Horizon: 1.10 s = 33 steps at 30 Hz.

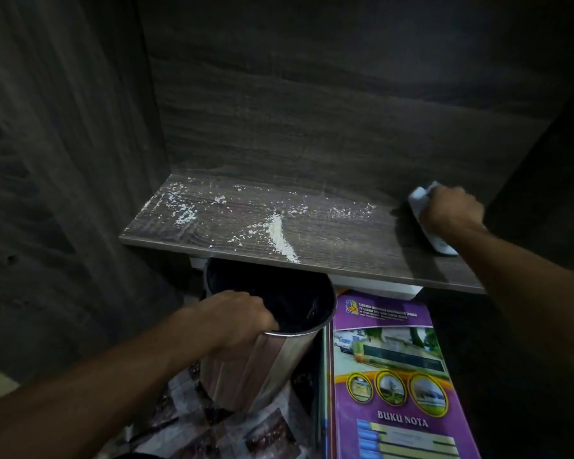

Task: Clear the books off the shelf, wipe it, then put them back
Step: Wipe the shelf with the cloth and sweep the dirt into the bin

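The dark wooden shelf [345, 246] holds no books and is strewn with white crumbs and a streak of white powder [280, 235]. At the shelf's right end, my right hand [449, 208] grips a white cloth [423, 202] and presses it onto the board. Below the shelf's front edge, my left hand [237, 318] grips the rim of a shiny metal bin [262, 362] with a dark inside. The bin's mouth sits just under the powder streak. A purple book titled "Buku Nota" [395, 385] lies on top of a stack below the shelf, right of the bin.
Dark wood panels enclose the shelf at the left, back and right. A white object [385, 288] shows under the shelf behind the purple book. Printed sheets or magazines [219, 429] lie on the floor beneath the bin.
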Motion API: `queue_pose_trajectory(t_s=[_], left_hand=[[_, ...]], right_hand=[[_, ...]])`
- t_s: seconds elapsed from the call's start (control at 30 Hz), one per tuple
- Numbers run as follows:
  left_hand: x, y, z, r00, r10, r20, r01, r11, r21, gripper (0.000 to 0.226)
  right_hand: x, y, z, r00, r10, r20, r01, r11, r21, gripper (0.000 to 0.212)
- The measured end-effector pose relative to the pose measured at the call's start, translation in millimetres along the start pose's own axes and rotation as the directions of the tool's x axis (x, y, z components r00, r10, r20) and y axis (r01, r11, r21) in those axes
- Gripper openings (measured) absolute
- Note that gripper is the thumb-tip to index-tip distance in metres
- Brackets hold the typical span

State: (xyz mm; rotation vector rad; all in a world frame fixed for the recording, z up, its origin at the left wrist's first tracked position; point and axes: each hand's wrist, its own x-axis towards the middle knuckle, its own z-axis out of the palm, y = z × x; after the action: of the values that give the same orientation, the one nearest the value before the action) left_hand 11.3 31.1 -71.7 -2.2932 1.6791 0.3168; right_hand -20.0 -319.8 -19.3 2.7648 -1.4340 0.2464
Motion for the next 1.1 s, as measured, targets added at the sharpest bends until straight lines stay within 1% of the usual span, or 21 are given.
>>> queue_pose_trajectory(t_s=[0.1,0.17,0.23,0.3,0.4,0.47,0.57,0.6,0.7,0.77,0.93,1.03,1.1], left_hand=[[1.2,-3.1,-0.3,1.000,-0.010,0.010,0.011,1.000,-0.016,0.028],[2.5,-3.8,-0.8,1.000,-0.019,0.020,0.019,1.000,-0.004,0.030],[4.0,-4.9,-0.1,1.000,-0.019,0.016,0.019,1.000,-0.004,0.031],[3.2,-5.9,1.2,1.000,-0.021,0.019,0.021,1.000,0.005,0.031],[-2.5,-4.8,4.6,0.999,-0.032,0.016,0.031,0.999,0.028,0.031],[-10.0,-1.8,7.6,0.999,-0.033,0.018,0.032,0.999,0.043,0.029],[-21.8,1.0,11.5,0.998,-0.038,0.041,0.037,0.999,0.024,0.029],[-24.9,1.5,12.5,0.998,-0.037,0.043,0.036,0.999,0.018,0.029],[-31.7,0.9,14.1,0.998,-0.037,0.052,0.037,0.999,-0.004,0.030],[-33.4,-0.4,15.0,0.998,-0.032,0.045,0.032,0.999,-0.005,0.030],[-32.1,-5.1,12.7,0.999,-0.031,0.012,0.031,0.999,-0.014,0.026],[-30.2,-5.4,9.3,0.999,-0.038,0.017,0.039,0.999,-0.010,0.028],[-30.3,-5.0,7.9,0.999,-0.043,0.016,0.044,0.999,-0.007,0.029]], right_hand=[[8.2,5.0,18.7,0.992,0.075,0.102,-0.071,0.996,-0.047,0.039],[7.6,-5.9,25.9,0.997,0.049,0.063,-0.049,0.999,-0.005,0.034],[5.6,-22.9,31.0,1.000,-0.007,-0.002,0.007,0.998,0.056,0.034],[-0.8,-41.5,35.4,0.997,-0.059,-0.039,0.063,0.994,0.092,0.032],[-14.4,-71.3,40.2,0.973,-0.224,-0.057,0.231,0.962,0.148,0.032],[-25.8,-92.6,40.8,0.935,-0.350,-0.052,0.353,0.915,0.197,0.037],[-40.7,-122.8,40.5,0.876,-0.479,-0.060,0.475,0.832,0.287,0.049],[-44.6,-131.5,41.0,0.856,-0.514,-0.063,0.506,0.805,0.311,0.048],[-54.9,-149.8,43.2,0.796,-0.602,-0.062,0.577,0.723,0.379,0.034],[-61.8,-154.5,42.3,0.750,-0.660,-0.054,0.614,0.662,0.431,0.028],[-82.3,-155.0,39.7,0.637,-0.768,-0.067,0.691,0.530,0.492,0.029],[-97.5,-154.2,39.6,0.591,-0.800,-0.105,0.729,0.474,0.495,0.031],[-107.0,-155.0,41.1,0.578,-0.806,-0.124,0.746,0.462,0.480,0.030]])
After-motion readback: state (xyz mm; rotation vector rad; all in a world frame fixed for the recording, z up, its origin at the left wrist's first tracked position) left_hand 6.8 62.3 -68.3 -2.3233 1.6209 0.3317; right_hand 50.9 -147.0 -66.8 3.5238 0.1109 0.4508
